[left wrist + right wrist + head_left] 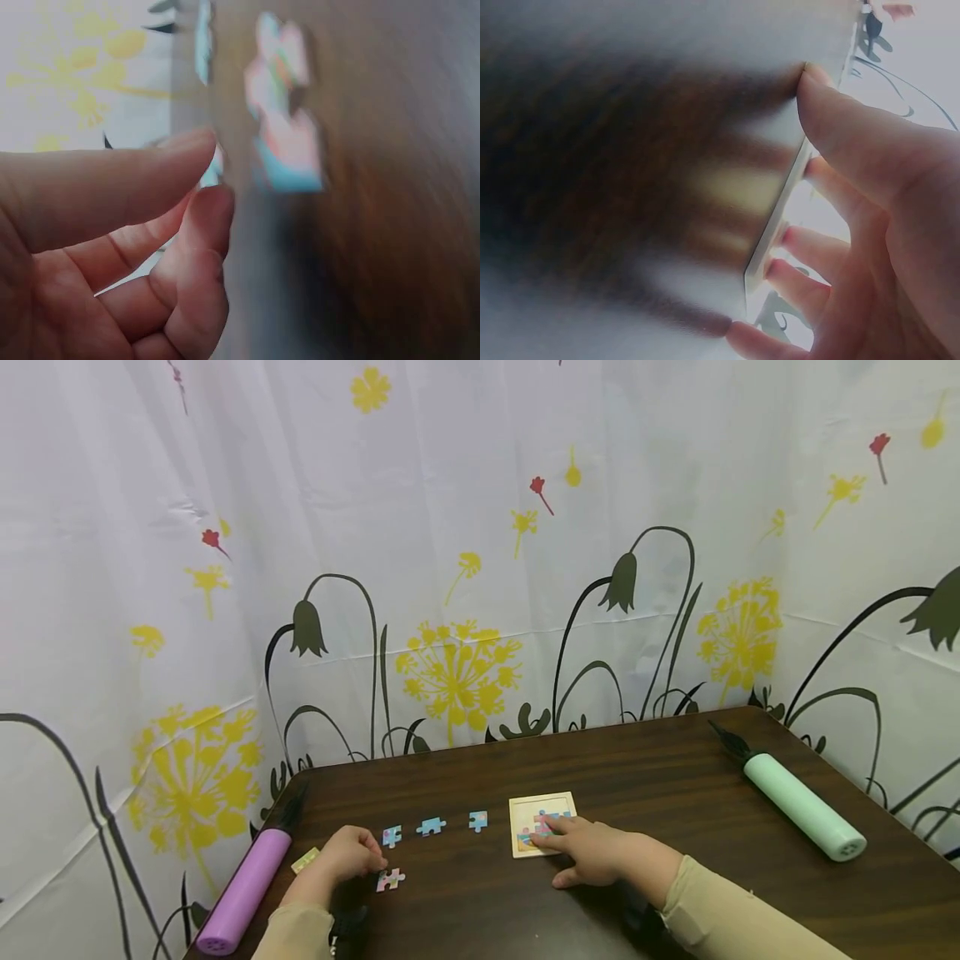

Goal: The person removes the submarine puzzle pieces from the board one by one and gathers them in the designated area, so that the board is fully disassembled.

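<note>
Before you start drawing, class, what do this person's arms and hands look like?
The left sleeve and right sleeve are long and beige, each ending near the wrist. The left hand and right hand are gloveless. A dark shape by the left wrist is too blurred to name.

At lower centre, the right hand (600, 850) spreads its fingers over a square wooden puzzle tray (523, 812) on the dark brown bench (637, 768). Toward lower left, the left hand (343, 860) bends its fingers right at a pink jigsaw piece (389, 881), below three mostly blue jigsaw pieces (431, 827). A purple hand pump (246, 893) lies lower left, a mint-green hand pump (806, 806) lower right; a flower-printed curtain (457, 468) fills the upper frame.
</note>
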`<state>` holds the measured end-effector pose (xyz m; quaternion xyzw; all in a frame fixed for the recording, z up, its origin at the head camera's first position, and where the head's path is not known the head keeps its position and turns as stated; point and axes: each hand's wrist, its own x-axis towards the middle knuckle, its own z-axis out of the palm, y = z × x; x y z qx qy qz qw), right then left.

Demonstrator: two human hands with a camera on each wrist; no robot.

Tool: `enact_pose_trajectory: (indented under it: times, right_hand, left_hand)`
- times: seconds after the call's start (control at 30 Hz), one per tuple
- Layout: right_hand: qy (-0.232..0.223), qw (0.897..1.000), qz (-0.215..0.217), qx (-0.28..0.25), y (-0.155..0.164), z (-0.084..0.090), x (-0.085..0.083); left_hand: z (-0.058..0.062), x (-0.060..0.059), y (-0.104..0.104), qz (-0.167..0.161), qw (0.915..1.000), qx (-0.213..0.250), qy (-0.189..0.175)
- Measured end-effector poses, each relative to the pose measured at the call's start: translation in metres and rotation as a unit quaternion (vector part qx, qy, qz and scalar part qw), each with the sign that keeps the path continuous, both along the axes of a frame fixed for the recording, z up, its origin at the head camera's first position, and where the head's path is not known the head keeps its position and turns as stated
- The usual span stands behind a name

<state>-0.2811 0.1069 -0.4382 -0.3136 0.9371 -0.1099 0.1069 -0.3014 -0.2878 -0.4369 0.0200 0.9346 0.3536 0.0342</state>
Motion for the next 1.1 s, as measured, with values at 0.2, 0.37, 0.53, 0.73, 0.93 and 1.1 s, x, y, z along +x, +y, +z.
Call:
enact_pose_trajectory:
  times: [0.2,0.37,0.53,0.73,0.93,1.1]
  right_hand:
    - [-0.005,1.0,0.001,-0.002,0.0,0.001,0.001]
    - [0.001,1.0,0.005,-0.002,0.0,-0.001,-0.002]
    - [-0.001,1.0,0.007,-0.003,0.001,-0.004,-0.006]
    - [-0.001,1.0,0.008,-0.005,0.003,-0.005,-0.006]
    - [0.003,1.0,0.014,-0.015,0.003,-0.004,-0.004]
    - [0.0,1.0,0.011,-0.015,0.004,-0.005,-0.003]
  left_hand:
    - [0.02,-0.006,0.048,-0.034,0.999,0.005,0.028]
    - [0.025,-0.017,0.1,-0.096,0.9937,0.026,0.051]
    - [0.024,-0.025,0.151,-0.142,0.9883,0.035,0.044]
    - [0.017,-0.033,0.193,-0.123,0.9917,-0.015,0.034]
    - [0.006,-0.037,0.215,-0.103,0.9934,-0.049,0.016]
    - [0.0,-0.035,0.222,-0.093,0.9935,-0.065,0.01]
